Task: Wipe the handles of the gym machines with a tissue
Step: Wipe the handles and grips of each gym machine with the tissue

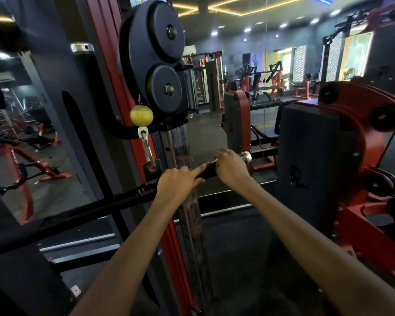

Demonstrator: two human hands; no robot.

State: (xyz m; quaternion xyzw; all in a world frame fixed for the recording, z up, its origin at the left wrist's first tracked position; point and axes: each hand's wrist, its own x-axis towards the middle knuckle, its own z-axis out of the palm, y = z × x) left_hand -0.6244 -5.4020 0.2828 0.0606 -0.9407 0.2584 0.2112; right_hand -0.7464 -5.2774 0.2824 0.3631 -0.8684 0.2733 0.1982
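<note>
Both hands hold a black bar (114,201) hanging from a cable clip (148,151). The left hand (177,184) grips it, forefinger extended; the right hand (230,168) curls around the handle – tissue barely visible. The hanging bar could swing, breaking contact.

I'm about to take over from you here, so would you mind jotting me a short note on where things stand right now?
Left hand: holds the black bar, forefinger stretched along it.
Right hand: curled round the bar's right grip, beside the chrome end cap; a sliver of white, probably the tissue, shows at the fingers.
The bar hangs from the clip under the yellow ball.
Done: cannot tell.
Left: judging by the hands, the long left stretch of the bar, then other machines.
</note>
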